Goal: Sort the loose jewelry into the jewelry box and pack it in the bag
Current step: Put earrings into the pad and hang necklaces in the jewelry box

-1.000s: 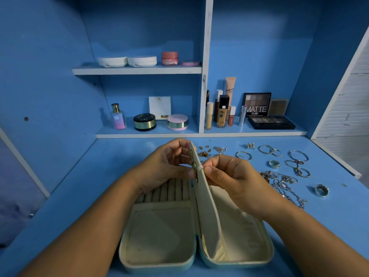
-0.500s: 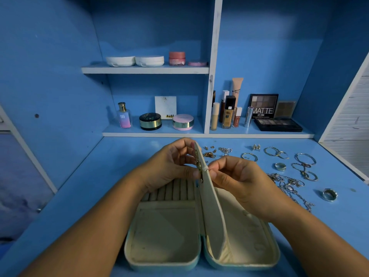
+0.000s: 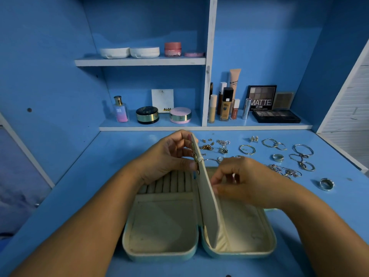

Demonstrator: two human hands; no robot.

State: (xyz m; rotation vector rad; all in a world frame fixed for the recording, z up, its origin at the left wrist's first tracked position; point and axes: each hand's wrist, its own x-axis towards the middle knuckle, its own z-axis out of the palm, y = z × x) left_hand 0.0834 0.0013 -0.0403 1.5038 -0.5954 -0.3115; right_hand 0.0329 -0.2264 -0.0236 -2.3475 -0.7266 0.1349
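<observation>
Down from the top edge has come the person's right hand (image 3: 245, 180), which now sits lower against the right face of the cream padded middle flap (image 3: 206, 198). Its fingers are curled, thumb towards the flap, but whether they pinch anything I cannot tell from where I stand. The left hand (image 3: 167, 158) grips the flap's upper edge, thumb and fingertips either side, holding it upright over the open pale-teal zip jewelry box (image 3: 159, 254). The box lies flat on the blue painted table (image 3: 60, 196) right in front of the person. Small gold earrings (image 3: 194, 156) seem pinned along that edge.

The flap looks soft and floppy (fabric over thin card, I would guess), so it wants steadying near the top while a post is pushed through. The row of cream velvet ring rolls (image 3: 171, 182) should give under a finger and hold rings snugly. Loose pieces are spread on the table to the right: thin silver bangles (image 3: 247, 149), a tangle of fine silver chains (image 3: 283, 170), a chunky silver ring (image 3: 326, 184). All look light, hard and slippery. The chains will likely snag and are best lifted by one end, the rings pinched across the band.
</observation>
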